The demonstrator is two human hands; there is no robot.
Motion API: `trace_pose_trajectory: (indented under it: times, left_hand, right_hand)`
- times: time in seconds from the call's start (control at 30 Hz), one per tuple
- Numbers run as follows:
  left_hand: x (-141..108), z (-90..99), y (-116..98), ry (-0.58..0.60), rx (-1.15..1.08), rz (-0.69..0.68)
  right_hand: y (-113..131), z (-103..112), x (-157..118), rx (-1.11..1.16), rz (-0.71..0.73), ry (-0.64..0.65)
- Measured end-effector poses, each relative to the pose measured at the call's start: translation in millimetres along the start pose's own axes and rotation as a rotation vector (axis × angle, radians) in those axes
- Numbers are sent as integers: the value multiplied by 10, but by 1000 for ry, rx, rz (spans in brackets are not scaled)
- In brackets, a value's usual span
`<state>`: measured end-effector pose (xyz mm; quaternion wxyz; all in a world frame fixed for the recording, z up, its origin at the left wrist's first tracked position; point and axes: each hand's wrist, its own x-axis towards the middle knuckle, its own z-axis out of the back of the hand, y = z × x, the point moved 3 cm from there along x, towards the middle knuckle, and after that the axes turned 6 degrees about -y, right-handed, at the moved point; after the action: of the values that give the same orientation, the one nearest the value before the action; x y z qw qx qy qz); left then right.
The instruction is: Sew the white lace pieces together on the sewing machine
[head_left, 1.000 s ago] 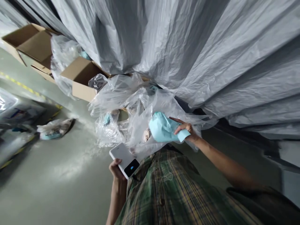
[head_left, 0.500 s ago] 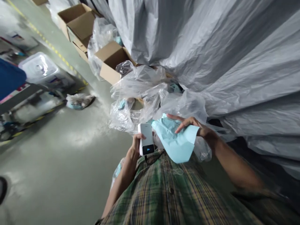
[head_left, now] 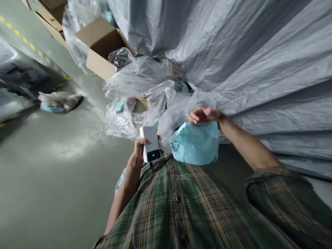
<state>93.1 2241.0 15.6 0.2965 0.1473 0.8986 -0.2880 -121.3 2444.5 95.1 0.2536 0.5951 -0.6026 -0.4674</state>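
A white power bank (head_left: 151, 140) with a lit black display is gripped in my left hand (head_left: 140, 148), and a black cable runs from its lower end toward my shirt. My right hand (head_left: 204, 115) is at the upper edge of a light blue sheet (head_left: 198, 143), with its fingers curled. The sheet hangs below that hand, in front of my chest, with dark specks at its left side. Whether the fingers pinch the sheet or only touch it is hard to tell.
Crumpled clear plastic bags (head_left: 145, 77) lie just beyond my hands. An open cardboard box (head_left: 101, 65) stands behind them at the left. Silver-grey sheeting (head_left: 233, 52) drapes across the right. A filled bag (head_left: 58, 102) lies on the floor (head_left: 59, 173).
My right hand has moved up to the sheet's top edge and its fingers have curled. The sheet now hangs more spread out. The view has shifted, and my left hand still holds the power bank.
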Motion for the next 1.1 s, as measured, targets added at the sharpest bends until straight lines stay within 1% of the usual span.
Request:
trace_pose_trajectory:
  times: [0.07, 0.2, 0.3, 0.47, 0.57, 0.67, 0.77, 0.9, 1.1]
  left_hand:
    - [4, -29, -14, -9, 6, 13]
    - [12, -81, -11, -25, 17, 40]
    - [9, -84, 13, -54, 37, 34]
    - [2, -73, 51, -76, 55, 22]
    - [6, -80, 60, -63, 44, 20]
    - [2, -82, 68, -53, 25, 9]
    - [-14, -70, 81, -54, 13, -1]
    - [-35, -33, 99, -54, 0, 1]
    - [-30, 45, 109, -52, -6, 13]
  right_hand:
    - [-24, -12, -31, -54, -42, 13]
    - [-203, -49, -112, -55, -201, -112]
    - [-302, -97, -190, -71, -299, -98]
    - [-244, -164, -297, -154, -372, -51]
    - [-204, -213, -309, -214, -416, -89]
    - [-205, -254, -271, -306, -432, -152]
    - [-220, -263, -213, -399, -417, -187]
    - [-216, -191, -145, -494, -378, -204]
    - [-151, -64, -76, -551, -388, -251]
